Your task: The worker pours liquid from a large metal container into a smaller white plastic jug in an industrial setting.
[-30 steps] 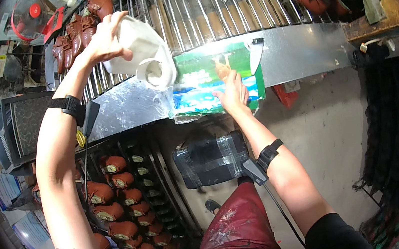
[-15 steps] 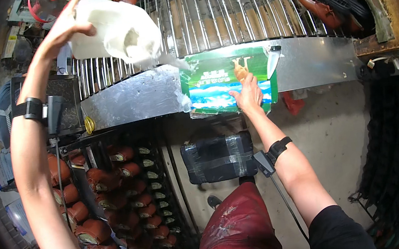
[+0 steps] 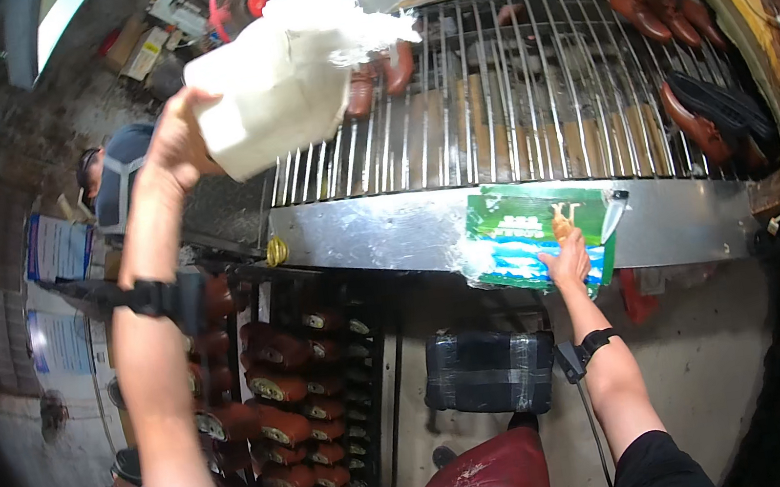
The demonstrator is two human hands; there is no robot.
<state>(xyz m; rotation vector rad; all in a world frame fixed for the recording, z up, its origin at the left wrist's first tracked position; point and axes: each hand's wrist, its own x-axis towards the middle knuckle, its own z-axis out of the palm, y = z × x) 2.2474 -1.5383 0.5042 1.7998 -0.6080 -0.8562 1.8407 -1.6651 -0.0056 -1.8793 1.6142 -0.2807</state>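
Observation:
My left hand (image 3: 178,143) is raised at the far left, gripping the base end of a large off-white plastic jug (image 3: 268,102). Ragged white stuff (image 3: 331,20), blurred, hangs about the jug's far right end. A green and blue cardboard sheet (image 3: 518,241) lies on the metal ledge. Over its right part my right hand (image 3: 567,262) is closed at the lower end of a tan piece with two thin pale prongs (image 3: 562,224); its kind is unclear. Beside that, a pale blade-shaped thing with a dark end (image 3: 613,212) lies at the sheet's right edge.
Beyond the metal ledge (image 3: 360,238) runs a rack of metal bars (image 3: 490,102). Brown shoes (image 3: 641,13) sit at its right, more behind the jug. Shoe parts (image 3: 280,420) fill a rack at lower left. A taped black stool (image 3: 488,368) stands below; another person (image 3: 124,165) is at left.
My view has shifted, so the bench sits lower and further right. My left hand has swung the jug away from the cardboard, its mouth now toward the far side. My right hand stays at the sheet.

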